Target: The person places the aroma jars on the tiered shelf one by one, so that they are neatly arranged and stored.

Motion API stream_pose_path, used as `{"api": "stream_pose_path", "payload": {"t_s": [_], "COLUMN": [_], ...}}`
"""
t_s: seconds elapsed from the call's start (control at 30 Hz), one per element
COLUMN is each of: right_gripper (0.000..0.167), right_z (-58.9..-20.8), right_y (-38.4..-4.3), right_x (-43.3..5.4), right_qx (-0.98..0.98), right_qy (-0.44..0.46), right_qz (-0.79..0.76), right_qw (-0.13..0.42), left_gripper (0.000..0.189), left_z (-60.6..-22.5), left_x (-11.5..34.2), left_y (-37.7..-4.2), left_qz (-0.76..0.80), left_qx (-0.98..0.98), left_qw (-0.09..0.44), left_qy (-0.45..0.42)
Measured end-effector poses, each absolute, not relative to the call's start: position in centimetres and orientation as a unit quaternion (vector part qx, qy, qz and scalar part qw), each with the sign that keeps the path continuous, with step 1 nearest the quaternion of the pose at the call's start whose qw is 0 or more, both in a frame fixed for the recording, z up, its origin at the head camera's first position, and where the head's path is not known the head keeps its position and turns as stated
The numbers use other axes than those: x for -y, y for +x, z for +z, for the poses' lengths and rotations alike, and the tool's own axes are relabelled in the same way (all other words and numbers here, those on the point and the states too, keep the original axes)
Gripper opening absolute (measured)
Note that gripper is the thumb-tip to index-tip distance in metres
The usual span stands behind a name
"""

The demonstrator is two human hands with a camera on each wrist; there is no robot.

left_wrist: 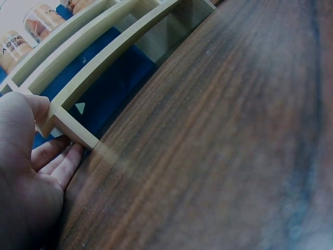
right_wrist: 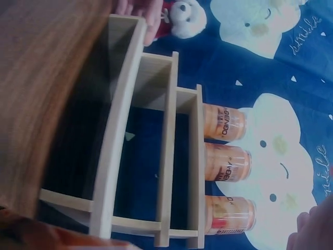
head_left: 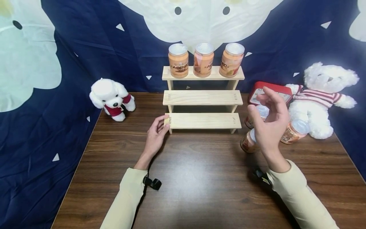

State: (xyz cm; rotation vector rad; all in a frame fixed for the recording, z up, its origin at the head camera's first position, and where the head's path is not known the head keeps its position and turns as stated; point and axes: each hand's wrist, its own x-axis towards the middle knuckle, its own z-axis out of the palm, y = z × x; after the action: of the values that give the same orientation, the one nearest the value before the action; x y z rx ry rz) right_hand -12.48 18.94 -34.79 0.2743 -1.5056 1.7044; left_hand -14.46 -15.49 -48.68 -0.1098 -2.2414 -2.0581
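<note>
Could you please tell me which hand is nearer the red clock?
Right. The right hand is in front of the red clock; the left hand is farther left, holding the shelf.

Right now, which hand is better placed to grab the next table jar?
Right, probably: the right hand is nearest the table jars and holds nothing; the left hand grips the shelf by its left end.
</note>
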Motion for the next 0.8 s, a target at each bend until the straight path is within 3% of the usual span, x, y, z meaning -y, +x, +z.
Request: {"api": "stream_pose_path", "payload": {"t_s": [0.8], "right_gripper": [0.053], "right_z": [-39.1], "right_y": [-8.8], "right_x": [-22.4], "right_qx": [0.646], "right_qy": [0.085], "right_qz": [0.647], "right_qw": [0.396], "left_gripper": [0.040], "left_z": [-48.7], "left_x": [15.5], "left_y": [-14.4], "left_qz": [-0.683], "left_qx": [0.726], "left_qw": [0.060], "left_qy": [-0.050]}}
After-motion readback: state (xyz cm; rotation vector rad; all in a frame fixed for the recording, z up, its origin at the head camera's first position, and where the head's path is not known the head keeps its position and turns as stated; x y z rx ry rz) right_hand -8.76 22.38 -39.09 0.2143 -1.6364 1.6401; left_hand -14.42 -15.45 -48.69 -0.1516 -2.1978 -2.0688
